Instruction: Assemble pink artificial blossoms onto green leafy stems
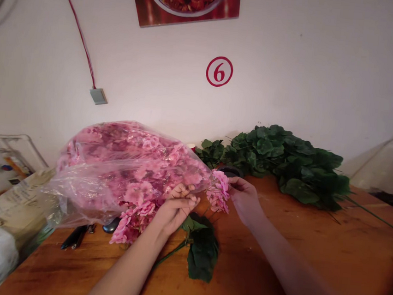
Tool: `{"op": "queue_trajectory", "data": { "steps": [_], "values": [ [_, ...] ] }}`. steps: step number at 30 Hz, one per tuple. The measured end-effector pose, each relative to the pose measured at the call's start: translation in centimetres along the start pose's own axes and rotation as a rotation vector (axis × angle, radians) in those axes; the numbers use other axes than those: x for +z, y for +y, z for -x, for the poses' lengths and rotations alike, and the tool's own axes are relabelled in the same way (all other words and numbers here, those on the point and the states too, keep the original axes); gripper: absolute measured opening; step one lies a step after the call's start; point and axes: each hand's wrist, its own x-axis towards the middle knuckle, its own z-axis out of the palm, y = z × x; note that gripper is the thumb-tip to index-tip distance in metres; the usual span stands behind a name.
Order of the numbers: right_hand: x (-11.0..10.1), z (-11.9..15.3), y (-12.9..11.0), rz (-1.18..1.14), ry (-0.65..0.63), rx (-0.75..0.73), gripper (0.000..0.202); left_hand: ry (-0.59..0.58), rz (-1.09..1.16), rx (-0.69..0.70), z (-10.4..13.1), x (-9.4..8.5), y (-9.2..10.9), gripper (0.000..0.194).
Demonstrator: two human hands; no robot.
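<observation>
A bunch of pink artificial flowers [221, 187] is held up over the table, with the thumb and fingers of my right hand [245, 198] pinching its right edge. Facing it from the left is my left hand [177, 208], its fingers curled together; whatever is between them is too small to make out. Below the hands lies a green leaf stem [203, 250], partly behind my left wrist. Close to my left forearm, loose pink blossoms [132, 222] spill out by a big clear plastic bag [84, 192] packed with more pink flowers.
Green artificial leaves [279, 151] are heaped at the back right of the wooden table [257, 269], one long stem pointing right. A dark dish [231, 171] sits behind my right hand. Black-handled tools [75, 237] lie at the left edge. A white wall [294, 73] closes off the back.
</observation>
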Motion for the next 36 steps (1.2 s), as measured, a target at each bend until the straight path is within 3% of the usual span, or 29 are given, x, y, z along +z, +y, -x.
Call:
{"op": "queue_trajectory", "data": {
  "steps": [28, 36],
  "values": [
    [0.17, 0.17, -0.39, 0.038, -0.005, -0.004, 0.017, 0.027, -0.014, -0.012, -0.03, 0.84, 0.29, 0.032],
    [0.15, 0.14, -0.32, 0.054, -0.004, -0.011, 0.018, 0.022, -0.010, -0.014, -0.13, 0.16, 0.02, 0.036]
  ]
}}
